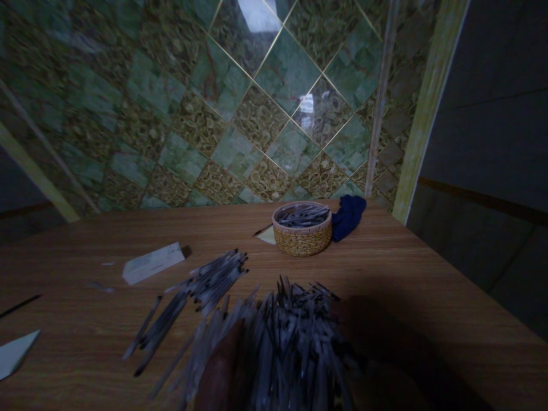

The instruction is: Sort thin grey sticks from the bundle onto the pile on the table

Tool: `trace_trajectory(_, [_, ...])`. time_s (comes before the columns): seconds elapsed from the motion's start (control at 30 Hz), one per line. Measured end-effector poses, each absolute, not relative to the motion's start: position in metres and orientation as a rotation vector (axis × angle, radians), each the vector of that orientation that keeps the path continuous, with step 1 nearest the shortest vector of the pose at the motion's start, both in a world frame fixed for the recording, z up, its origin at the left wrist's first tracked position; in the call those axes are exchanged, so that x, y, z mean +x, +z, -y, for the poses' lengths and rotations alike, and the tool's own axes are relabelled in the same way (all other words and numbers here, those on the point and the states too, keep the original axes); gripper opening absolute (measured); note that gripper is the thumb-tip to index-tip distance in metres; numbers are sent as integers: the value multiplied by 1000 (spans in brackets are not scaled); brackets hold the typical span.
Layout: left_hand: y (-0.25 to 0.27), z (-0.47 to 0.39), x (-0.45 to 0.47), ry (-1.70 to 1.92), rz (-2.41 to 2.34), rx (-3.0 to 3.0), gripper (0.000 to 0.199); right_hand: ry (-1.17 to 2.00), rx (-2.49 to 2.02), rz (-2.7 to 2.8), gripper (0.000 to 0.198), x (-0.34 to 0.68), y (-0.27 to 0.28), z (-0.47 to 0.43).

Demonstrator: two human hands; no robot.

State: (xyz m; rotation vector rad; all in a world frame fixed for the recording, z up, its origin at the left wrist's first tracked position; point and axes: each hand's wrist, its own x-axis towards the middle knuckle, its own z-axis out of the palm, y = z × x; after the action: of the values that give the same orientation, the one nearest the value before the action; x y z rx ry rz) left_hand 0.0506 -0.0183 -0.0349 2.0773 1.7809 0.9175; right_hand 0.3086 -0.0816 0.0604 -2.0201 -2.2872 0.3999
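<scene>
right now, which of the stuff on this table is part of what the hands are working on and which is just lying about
In hand:
- big bundle of thin grey sticks, gripped from below by a hand
- loose sticks on the wooden table
- woven basket holding more sticks

Lying about:
- blue cloth
- pale block
- pale flat piece at the left edge

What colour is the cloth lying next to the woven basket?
Dark blue. The cloth touches the basket's right side, seen in the head view.

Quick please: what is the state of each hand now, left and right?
Left hand: dim and blurred under the stick bundle; it seems to hold it, but the grip cannot be told.
Right hand: not in view.
</scene>
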Motion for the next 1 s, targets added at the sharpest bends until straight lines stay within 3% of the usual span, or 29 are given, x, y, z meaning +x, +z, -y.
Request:
trace_trajectory(0.17, [-41, 17, 43, 867, -1780, 2111, 54, 464, -2010, 2230, 22, 308, 55, 82])
trace_trajectory(0.57, [-48, 21, 35, 912, -1744, 2097, 46, 477, -1890, 2240, 20, 298, 26, 83])
trace_trajectory(0.77, [-20, 34, 42, 871, -1775, 2169, 44, 333, -1813, 2164, 23, 301, 1, 86])
trace_trajectory(1.0, [31, 39, 38, 847, -1820, 2283, 39, 460, -1908, 2228, 24, 300, -4, 76])
